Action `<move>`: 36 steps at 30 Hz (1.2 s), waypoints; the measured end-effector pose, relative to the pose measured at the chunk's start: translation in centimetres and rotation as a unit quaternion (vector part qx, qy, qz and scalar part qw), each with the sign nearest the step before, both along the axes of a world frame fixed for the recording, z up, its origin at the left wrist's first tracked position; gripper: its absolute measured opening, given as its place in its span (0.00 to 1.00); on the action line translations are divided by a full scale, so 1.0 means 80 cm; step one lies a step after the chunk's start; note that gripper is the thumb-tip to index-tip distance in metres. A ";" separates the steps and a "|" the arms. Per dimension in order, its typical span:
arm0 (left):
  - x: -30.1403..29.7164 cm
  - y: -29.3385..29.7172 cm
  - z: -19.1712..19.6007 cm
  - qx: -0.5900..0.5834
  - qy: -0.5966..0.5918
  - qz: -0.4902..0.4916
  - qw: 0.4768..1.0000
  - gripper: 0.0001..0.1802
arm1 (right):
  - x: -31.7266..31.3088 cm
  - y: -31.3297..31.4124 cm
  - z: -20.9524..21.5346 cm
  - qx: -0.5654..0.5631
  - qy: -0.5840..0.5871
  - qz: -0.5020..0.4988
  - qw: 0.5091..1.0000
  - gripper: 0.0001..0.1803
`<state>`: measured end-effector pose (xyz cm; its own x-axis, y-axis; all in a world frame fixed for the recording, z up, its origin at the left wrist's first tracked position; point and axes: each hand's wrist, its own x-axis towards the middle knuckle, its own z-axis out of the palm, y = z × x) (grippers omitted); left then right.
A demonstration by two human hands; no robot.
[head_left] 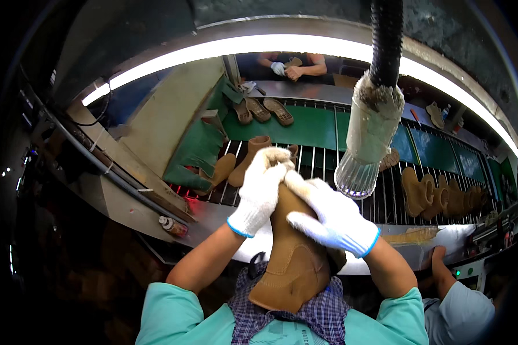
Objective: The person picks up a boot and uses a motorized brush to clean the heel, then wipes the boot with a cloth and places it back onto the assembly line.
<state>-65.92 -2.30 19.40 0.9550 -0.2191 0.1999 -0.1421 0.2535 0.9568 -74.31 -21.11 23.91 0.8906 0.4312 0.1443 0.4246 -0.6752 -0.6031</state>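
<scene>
A tan boot rises in front of my chest, its wide end resting against my checked apron and its narrower end pointing away from me. My left hand, in a white knit glove with a blue cuff, has its fingers closed at the boot's far end. My right hand, gloved the same way, grips the boot from the right side, thumb lying across it. What the left fingertips pinch is partly hidden. Just beyond my hands, another tan boot stands on the metal rack.
A clear-tipped nozzle on a black hose hangs right of my hands. Several boots stand on the rack at right; shoe soles lie on the green belt. A bottle sits at left. Co-workers are across and at right.
</scene>
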 end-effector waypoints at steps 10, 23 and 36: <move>0.008 0.042 -0.011 -0.236 0.092 -0.093 0.963 0.26 | 0.037 0.011 0.002 0.179 0.037 -0.039 0.982 0.56; -0.007 0.216 -0.112 0.297 0.129 -0.176 0.930 0.54 | 0.021 -0.029 -0.250 0.481 0.301 -0.034 0.823 0.54; 0.026 0.090 -0.106 0.644 -0.178 -0.383 0.637 0.59 | -0.034 0.041 -0.389 0.527 0.101 -0.081 0.840 0.55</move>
